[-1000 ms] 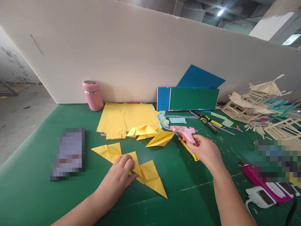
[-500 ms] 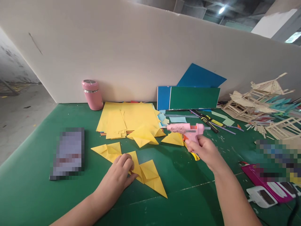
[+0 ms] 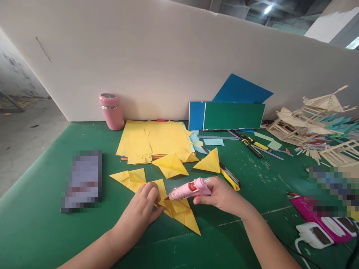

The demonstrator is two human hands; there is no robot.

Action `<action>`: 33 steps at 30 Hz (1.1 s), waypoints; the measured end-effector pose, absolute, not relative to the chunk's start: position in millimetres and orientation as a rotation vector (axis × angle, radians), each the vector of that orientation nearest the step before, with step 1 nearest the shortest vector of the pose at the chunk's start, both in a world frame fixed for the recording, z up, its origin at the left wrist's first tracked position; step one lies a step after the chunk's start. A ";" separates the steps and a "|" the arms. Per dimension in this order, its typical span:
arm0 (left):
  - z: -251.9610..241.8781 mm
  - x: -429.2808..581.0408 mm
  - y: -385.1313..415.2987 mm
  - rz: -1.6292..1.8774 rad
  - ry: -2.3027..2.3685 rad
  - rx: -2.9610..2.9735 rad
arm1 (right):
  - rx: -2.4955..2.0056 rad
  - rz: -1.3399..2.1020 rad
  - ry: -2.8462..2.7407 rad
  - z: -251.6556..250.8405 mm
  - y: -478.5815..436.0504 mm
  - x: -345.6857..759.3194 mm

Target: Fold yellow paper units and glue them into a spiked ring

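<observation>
My left hand (image 3: pixel 148 203) is closed on the middle of a yellow folded-paper piece (image 3: pixel 183 213), pinching a fold between thumb and fingers. The piece lies on the green table, its points spreading to the far left and near right. In my right hand (image 3: pixel 217 194) is a pink hot glue gun (image 3: pixel 189 188), tilted with its nozzle at the paper just right of my left fingertips. Whether the nozzle touches the paper I cannot tell. Just beyond lie other folded yellow pieces (image 3: pixel 171 165) and a yellow paper triangle (image 3: pixel 209 163), with a yellow-and-black utility knife (image 3: pixel 230 177) beside it.
Yellow paper sheets (image 3: pixel 162 136) are stacked at the back, near a pink flask (image 3: pixel 112 114). A blurred-out dark item (image 3: pixel 84 179) lies left. On the right are pliers (image 3: pixel 251 145), stick models (image 3: pixel 297 121) and a magenta power strip (image 3: pixel 322 213) with plugs and cables.
My right hand has brought the glue gun down and left, from above the table to the folded paper. My left hand stays in place on the paper.
</observation>
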State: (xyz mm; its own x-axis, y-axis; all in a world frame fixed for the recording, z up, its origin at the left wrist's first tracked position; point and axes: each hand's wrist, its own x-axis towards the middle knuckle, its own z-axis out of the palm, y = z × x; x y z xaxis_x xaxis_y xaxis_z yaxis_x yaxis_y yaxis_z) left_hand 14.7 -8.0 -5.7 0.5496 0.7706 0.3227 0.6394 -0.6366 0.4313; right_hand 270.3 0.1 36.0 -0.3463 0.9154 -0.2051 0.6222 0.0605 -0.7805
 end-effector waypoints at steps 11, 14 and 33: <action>-4.7 13.4 -8.5 0.732 1.172 2.555 | -1.625 1.087 -2.108 36.5 -0.3 266.5; -4.7 13.3 -8.6 0.735 1.172 2.568 | -1.628 1.092 -2.101 36.8 -0.3 265.9; -6.1 12.9 -7.6 0.776 1.159 2.538 | -1.581 1.153 -2.098 46.5 -5.9 267.6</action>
State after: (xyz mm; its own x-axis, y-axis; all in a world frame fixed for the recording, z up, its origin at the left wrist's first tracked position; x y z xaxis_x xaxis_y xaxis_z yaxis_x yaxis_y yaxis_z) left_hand 12.9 -7.6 -6.1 0.5430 0.7560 0.3656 0.6256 -0.6546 0.4244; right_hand 267.6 -5.9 46.5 -0.3670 0.8992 -0.2383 0.6831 0.0866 -0.7252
